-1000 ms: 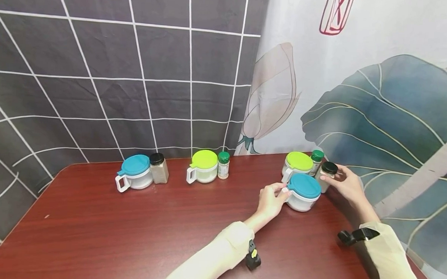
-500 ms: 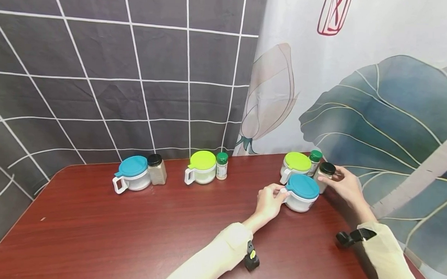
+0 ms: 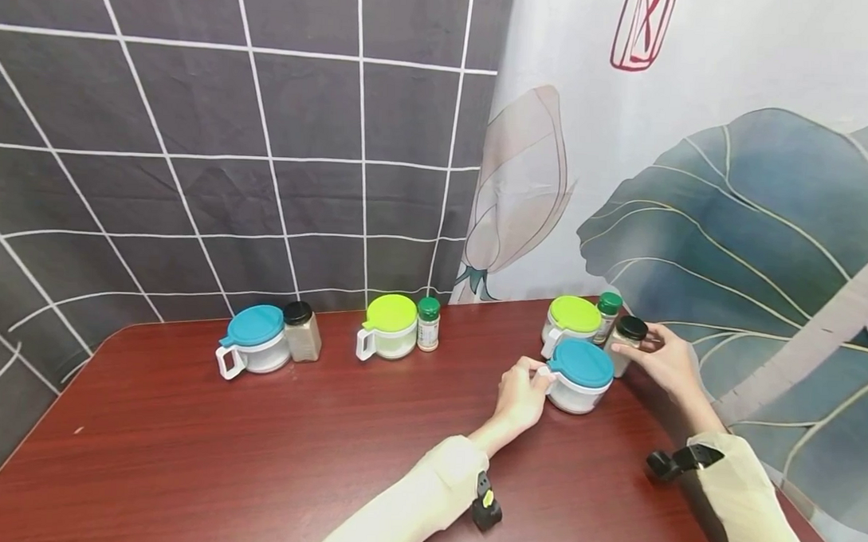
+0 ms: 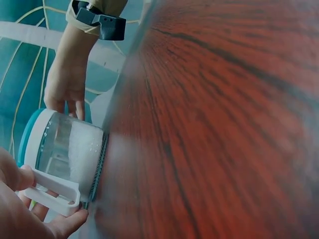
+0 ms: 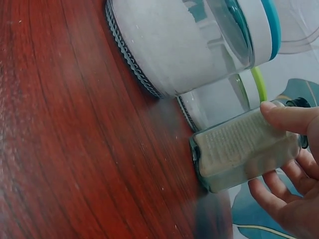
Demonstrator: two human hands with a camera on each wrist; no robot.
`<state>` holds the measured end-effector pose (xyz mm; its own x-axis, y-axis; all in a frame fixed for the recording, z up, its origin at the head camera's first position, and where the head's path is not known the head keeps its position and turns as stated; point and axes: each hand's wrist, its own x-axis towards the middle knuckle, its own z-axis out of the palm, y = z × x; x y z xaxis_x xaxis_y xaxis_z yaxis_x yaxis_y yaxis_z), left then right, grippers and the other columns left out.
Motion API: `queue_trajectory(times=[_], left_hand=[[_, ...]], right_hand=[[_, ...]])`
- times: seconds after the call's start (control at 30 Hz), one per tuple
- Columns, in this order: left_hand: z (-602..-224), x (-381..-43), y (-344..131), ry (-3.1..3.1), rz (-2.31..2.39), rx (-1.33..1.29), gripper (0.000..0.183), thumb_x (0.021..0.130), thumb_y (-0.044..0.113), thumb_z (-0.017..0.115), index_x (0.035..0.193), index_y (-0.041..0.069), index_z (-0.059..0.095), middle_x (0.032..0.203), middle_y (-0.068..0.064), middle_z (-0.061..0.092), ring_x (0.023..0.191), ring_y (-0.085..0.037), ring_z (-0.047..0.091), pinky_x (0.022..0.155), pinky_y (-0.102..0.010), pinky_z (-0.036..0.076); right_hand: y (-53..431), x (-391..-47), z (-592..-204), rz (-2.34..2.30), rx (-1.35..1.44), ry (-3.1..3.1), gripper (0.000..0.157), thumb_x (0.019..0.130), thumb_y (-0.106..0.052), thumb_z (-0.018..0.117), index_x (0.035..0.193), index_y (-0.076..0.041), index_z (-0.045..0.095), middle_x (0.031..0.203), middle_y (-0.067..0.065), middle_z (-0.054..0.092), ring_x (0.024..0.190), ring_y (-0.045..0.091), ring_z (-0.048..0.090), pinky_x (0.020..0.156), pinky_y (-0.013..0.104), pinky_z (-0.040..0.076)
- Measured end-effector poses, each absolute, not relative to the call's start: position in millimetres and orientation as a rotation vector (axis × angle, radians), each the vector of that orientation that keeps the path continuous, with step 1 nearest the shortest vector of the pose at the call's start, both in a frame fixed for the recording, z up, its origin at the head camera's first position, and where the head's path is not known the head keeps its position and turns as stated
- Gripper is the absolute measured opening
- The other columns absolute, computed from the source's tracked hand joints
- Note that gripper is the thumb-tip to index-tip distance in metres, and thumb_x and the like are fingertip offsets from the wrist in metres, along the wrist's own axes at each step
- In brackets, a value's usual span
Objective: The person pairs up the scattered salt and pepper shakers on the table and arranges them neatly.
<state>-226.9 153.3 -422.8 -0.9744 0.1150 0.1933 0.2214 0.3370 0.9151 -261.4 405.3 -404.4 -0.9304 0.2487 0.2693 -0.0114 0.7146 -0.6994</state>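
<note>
At the right of the table, my left hand (image 3: 521, 395) pinches the white handle (image 4: 57, 191) of a round seasoning jar with a blue lid (image 3: 581, 364). Its clear body shows white granules in the left wrist view. Just right of it, my right hand (image 3: 671, 365) holds a square spice jar (image 5: 244, 144) with a black cap, thumb on one side and fingers on the other. Pale powder fills this jar, and its base is down at the tabletop. Behind them stand a green-lidded seasoning jar (image 3: 574, 314) and a small green-capped bottle (image 3: 608, 305), partly hidden.
Along the back edge of the table (image 3: 255, 456) stand another blue-lidded jar (image 3: 255, 336), a black-capped jar (image 3: 304, 336), a lime-lidded jar (image 3: 391, 325) and a green-capped bottle (image 3: 428, 327). A printed curtain (image 3: 537, 187) hangs close behind and to the right.
The head view has turned slightly, so everything sits a little further left in it. Both hands keep their grips, and the jars keep their places relative to one another.
</note>
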Motion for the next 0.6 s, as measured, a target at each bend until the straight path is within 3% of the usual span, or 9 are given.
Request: queue_trajectory(times=[0.6], left_hand=[[-424.9,-228.5,146.6,-2.474,-1.72,-0.305,0.013,0.087,0.019,0.066,0.096,0.009,0.067,0.091,-0.005,0.073,0.084,-0.018,0.067,0.073,-0.024,0.049]], right_hand=[[402.4,-262.9,-405.0,1.081,-0.176,-2.545,0.062,0.08,-0.029,0.077,0.122,0.009,0.053,0.113,0.032,0.061,0.071,-0.02,0.043,0.061,0.003,0.041]])
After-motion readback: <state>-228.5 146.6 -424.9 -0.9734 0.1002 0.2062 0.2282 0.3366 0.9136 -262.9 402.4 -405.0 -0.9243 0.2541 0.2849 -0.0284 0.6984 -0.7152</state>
